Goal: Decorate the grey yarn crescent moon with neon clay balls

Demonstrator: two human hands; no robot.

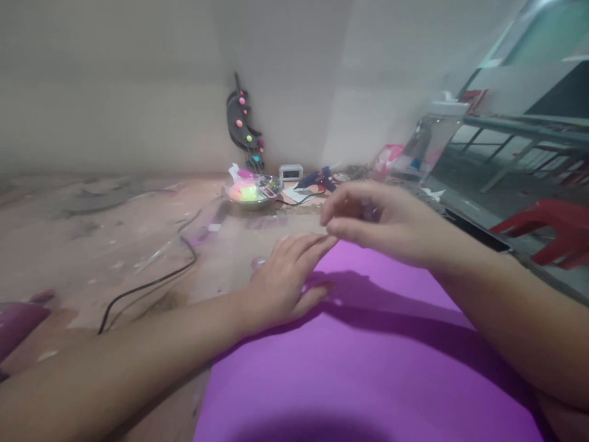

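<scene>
A large purple sheet, its kind of material not plain, lies on the table in front of me. My left hand rests on its far left part, palm down with the fingers stretched out and the thumb apart. Above the sheet's far edge, my right hand is raised, its fingers curled towards the thumb in a pinch. The tips nearly meet close to my left fingertips. Whatever the right fingers hold, if anything, is hidden. Shadows of the hand and arm fall across the sheet.
A glass bowl of bright items stands at the back, near a small digital clock and a blue glue gun. A crescent decoration leans on the wall. A black cable lies left; a clear jar stands right.
</scene>
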